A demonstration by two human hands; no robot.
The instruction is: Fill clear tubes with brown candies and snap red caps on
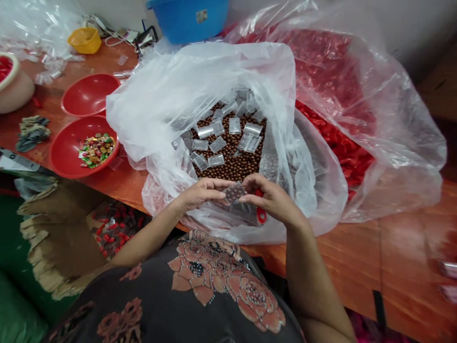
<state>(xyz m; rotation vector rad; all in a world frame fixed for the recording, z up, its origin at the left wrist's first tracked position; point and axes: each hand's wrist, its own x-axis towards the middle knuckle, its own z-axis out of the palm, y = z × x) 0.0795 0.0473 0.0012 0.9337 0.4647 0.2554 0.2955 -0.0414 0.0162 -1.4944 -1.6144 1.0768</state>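
A small clear plastic container (234,192) with brown balls in it is held between my two hands. My left hand (204,193) pinches its left end between thumb and fingers. My right hand (268,197) is closed on its right end. A red piece (262,215), perhaps a handle, shows by my right palm; its kind is partly hidden. Beyond my fingers lies a heap of small brown balls (237,164) inside a whitish plastic bag (150,106). Several clear plastic containers (217,144) are scattered over the balls.
A clear bag of red pieces (343,144) stands right, with a blue basin (190,10) behind. Red bowls sit left, one with wrapped candies (96,150). A white tub (9,88) and a cloth (33,133) lie farther left. A cardboard box (59,231) is below the table edge.
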